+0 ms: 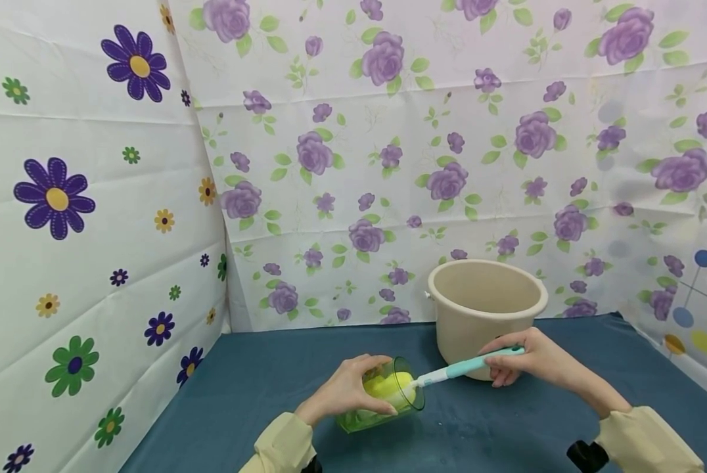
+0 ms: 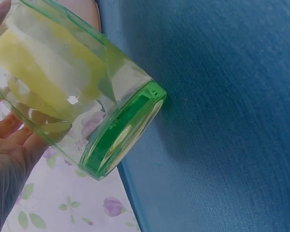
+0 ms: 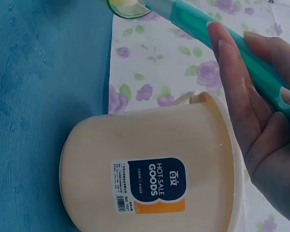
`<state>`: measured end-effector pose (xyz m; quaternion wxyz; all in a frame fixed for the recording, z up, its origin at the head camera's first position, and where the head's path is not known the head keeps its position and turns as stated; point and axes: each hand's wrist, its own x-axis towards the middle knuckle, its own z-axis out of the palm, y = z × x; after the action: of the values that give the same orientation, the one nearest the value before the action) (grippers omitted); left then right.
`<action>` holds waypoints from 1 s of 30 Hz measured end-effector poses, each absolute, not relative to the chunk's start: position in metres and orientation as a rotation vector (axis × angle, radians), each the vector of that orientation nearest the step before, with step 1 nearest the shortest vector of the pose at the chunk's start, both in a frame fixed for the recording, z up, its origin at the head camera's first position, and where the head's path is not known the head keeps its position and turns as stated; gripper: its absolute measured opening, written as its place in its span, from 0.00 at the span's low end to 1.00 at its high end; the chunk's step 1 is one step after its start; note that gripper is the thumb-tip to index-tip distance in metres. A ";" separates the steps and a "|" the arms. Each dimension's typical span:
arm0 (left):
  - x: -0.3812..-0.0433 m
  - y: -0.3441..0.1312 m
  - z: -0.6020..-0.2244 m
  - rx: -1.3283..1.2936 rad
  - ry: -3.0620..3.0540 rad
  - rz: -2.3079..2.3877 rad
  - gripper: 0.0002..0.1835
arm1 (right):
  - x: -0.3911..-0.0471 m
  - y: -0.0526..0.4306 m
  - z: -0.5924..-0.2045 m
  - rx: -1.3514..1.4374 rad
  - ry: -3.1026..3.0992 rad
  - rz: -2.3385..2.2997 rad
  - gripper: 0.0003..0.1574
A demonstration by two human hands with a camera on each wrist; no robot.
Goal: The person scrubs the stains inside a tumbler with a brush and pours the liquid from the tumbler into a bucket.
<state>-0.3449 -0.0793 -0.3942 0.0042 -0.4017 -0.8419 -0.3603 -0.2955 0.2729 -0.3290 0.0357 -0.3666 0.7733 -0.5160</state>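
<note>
My left hand (image 1: 353,387) grips a clear green cup (image 1: 365,420) that lies tilted, its mouth toward the right. In the left wrist view the thick green base (image 2: 128,130) of the cup faces the cloth. Inside the cup sits the yellow sponge head (image 1: 403,381) of a bottle brush, seen blurred through the wall. The brush's teal and white handle (image 1: 462,366) slants up to my right hand (image 1: 525,361), whose fingers and thumb hold it near its end. The right wrist view shows the fingers (image 3: 232,67) along the teal handle.
A beige bucket (image 1: 489,322) with a labelled side stands behind my right hand. Dark blue cloth (image 1: 259,381) covers the table, with water drops on it near the cup. Flower-printed sheets (image 1: 330,197) close off the back and sides.
</note>
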 end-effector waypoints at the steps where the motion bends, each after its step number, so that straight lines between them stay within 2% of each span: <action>1: -0.345 -0.079 -0.394 -1.257 -2.638 -1.127 0.39 | -0.296 0.274 -0.329 -1.119 2.366 -1.578 0.16; 9: -0.345 -0.079 -0.394 -1.259 -2.640 -1.113 0.39 | -0.296 0.277 -0.331 -1.107 2.269 -1.547 0.18; 17: -0.344 -0.079 -0.393 -1.283 -2.624 -1.096 0.39 | -0.294 0.271 -0.333 -1.190 2.202 -1.615 0.14; 30: -0.342 -0.080 -0.392 -1.255 -2.629 -1.129 0.39 | -0.294 0.264 -0.330 -1.221 2.326 -1.631 0.14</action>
<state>-0.3422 -0.0800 -0.3923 0.0087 -0.4018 -0.8413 -0.3615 -0.2936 0.2639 -0.3305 0.0247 -0.3949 0.7520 -0.5272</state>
